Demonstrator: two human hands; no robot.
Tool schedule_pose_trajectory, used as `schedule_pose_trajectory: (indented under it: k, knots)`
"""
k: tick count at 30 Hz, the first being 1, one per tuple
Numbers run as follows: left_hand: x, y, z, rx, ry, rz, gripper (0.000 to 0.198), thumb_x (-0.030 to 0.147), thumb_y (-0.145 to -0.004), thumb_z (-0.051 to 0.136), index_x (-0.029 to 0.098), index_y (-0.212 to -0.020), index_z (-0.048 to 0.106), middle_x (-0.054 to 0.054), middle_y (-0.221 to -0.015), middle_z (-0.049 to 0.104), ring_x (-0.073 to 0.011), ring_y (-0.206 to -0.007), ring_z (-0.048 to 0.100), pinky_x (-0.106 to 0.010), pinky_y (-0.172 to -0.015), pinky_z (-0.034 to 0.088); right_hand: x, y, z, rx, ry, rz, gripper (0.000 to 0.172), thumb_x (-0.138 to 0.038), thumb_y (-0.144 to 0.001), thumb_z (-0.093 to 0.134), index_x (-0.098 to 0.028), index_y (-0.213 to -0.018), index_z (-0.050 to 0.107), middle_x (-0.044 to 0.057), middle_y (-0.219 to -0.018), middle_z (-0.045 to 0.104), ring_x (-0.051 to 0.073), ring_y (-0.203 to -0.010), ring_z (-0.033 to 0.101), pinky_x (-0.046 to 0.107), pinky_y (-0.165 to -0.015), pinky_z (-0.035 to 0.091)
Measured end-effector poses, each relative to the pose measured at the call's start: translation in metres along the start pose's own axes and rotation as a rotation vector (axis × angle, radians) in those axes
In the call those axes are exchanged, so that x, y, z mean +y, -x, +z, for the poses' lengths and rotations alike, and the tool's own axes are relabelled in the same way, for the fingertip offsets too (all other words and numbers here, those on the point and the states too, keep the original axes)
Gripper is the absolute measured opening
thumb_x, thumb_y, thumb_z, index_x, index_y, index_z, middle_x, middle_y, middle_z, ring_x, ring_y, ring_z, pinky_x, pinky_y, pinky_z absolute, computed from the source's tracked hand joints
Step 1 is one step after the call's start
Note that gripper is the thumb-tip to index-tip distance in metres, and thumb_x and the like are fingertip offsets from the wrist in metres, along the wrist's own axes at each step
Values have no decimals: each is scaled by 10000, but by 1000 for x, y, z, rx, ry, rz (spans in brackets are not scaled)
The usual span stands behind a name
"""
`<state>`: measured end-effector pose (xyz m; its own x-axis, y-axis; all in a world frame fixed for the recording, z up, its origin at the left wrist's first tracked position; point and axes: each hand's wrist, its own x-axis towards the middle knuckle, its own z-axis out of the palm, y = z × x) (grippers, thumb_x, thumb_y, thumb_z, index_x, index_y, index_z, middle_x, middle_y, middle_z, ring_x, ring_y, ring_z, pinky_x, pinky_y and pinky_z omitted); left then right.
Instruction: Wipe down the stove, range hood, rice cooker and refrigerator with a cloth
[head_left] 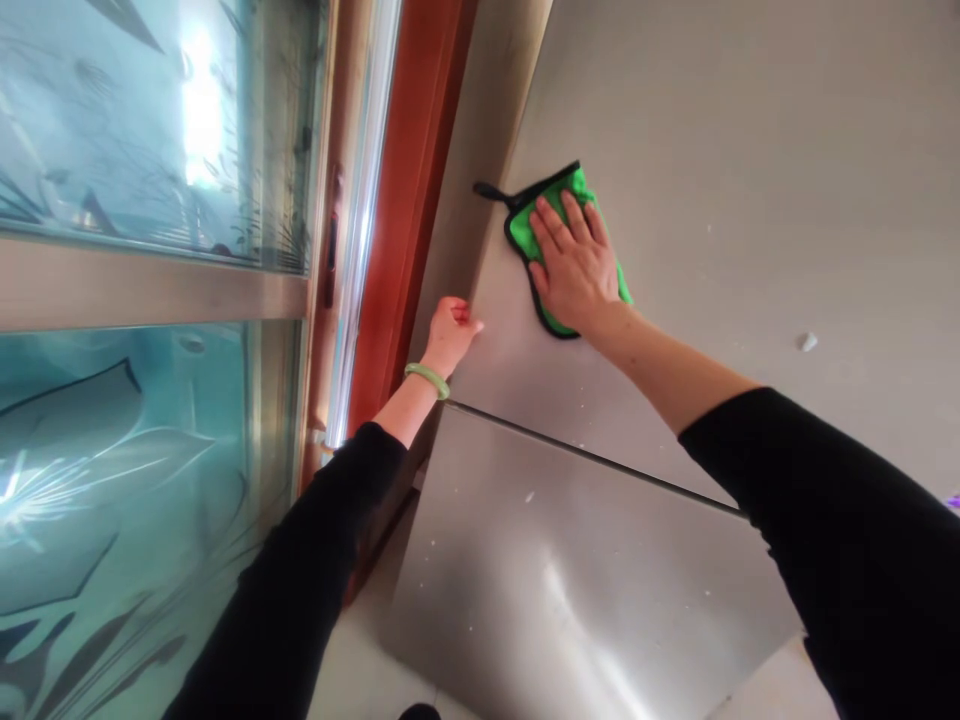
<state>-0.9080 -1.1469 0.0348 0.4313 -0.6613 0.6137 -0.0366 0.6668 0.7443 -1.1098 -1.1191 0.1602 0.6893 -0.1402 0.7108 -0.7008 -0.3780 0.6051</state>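
Observation:
My right hand lies on a green cleaning cloth with black edging, pinning it to the upper panel of a metallic grey cabinet that looks like a refrigerator. Its fingers stretch over the cloth, and a black hanging loop sticks out at the cloth's upper left corner. By the panel's left edge is my left hand, fingers curled in and thumb pointing right at the surface. I see nothing in it; whether it touches the edge I cannot tell. A pale green bangle circles that wrist.
A dark seam divides the upper panel from the lower panel. A small white bit is on the upper panel, and tiny pale specks dot both. Left of the cabinet stand a red-brown frame and a patterned glass door.

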Motion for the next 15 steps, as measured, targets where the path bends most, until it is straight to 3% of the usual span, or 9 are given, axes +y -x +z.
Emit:
schedule_pose_trajectory:
  k: [4,10,12,15]
  knots:
    - [-1,0,2,13,30,-10,372,-23,-767,793,167,-1029,610,-12,-930,652,-135,-867,662,-354,-945,600,-4,24,9,-25,7,-39,693,-324,-1039,427,-96,-1684,317,137,-1774,305,372,-1659,216,668,-1342,209]
    - [2,2,3,34,44,-46,373,-43,-769,771,172,-1021,599,-8,-918,640,-140,-857,662,-350,-940,595,-2,-7,16,25,-12,-23,684,-294,-1051,390,-125,-1704,277,127,-1784,282,374,-1666,195,699,-1329,201]
    - [1,2,3,30,40,-43,374,-35,-771,773,173,-1028,599,-14,-935,644,-147,-879,666,-358,-956,590,-10,6,17,24,-16,-5,691,-280,-1038,410,-108,-1696,292,139,-1781,286,359,-1668,194,664,-1344,206]
    - [0,2,3,22,22,-20,359,-11,-780,774,175,-1035,604,-28,-973,649,-168,-938,675,-373,-986,574,-17,48,15,-35,-21,-41,700,-288,-1038,420,-106,-1701,284,139,-1777,300,332,-1664,220,631,-1349,243]
